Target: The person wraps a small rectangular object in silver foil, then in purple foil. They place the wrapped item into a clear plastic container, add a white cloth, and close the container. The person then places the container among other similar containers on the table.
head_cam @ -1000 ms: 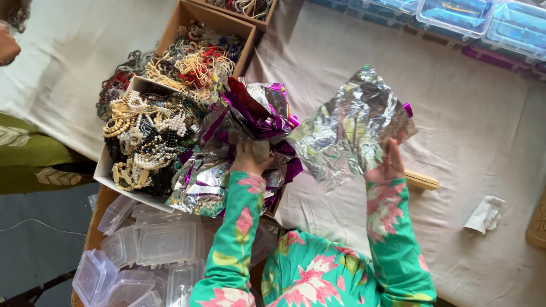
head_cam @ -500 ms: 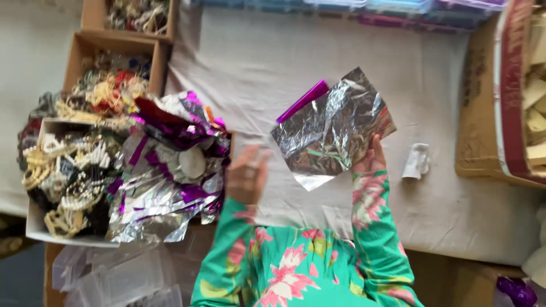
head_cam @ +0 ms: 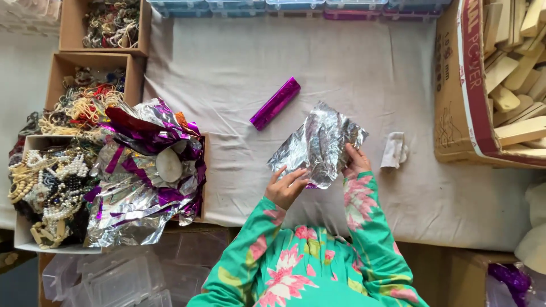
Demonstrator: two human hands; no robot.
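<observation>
Right hand (head_cam: 356,165) is pinching the right edge of a crinkled silver foil sheet (head_cam: 319,145), fingers closed on it, thumb on top. Left hand (head_cam: 286,186) is lying on the sheet's lower left edge, fingers spread and flat, pressing rather than clamping; can't tell if any finger is curling under the foil. Both sleeves are showing a green fabric with pink flowers.

The foil sheet is lying on the white cloth-covered table (head_cam: 364,79), roughly mid-table, just in front of the person. A sliver of purple is peeking out under its bottom edge.

A purple foil-wrapped bar (head_cam: 275,103) is lying diagonally on the cloth, up and left of the sheet, near it but not touching. A small crumpled white scrap (head_cam: 394,150) is sitting just right of the right hand, apart from the foil.

Left of the table edge, a loose pile of silver and purple foil (head_cam: 142,176) is spilling over a box, with a pale oval piece (head_cam: 169,165) sitting on top of it. Further left, cardboard boxes of beaded jewellery (head_cam: 51,182) are overflowing with pearl-like strands; two more jewellery boxes are sitting above them toward the far edge.

Far right, a big cardboard carton (head_cam: 460,102) is holding pale wooden blocks (head_cam: 515,85). Along the far table edge, a row of clear plastic compartment cases (head_cam: 296,7) is running across. Bottom left, below the table, empty clear plastic containers (head_cam: 114,278) are stacking up.
</observation>
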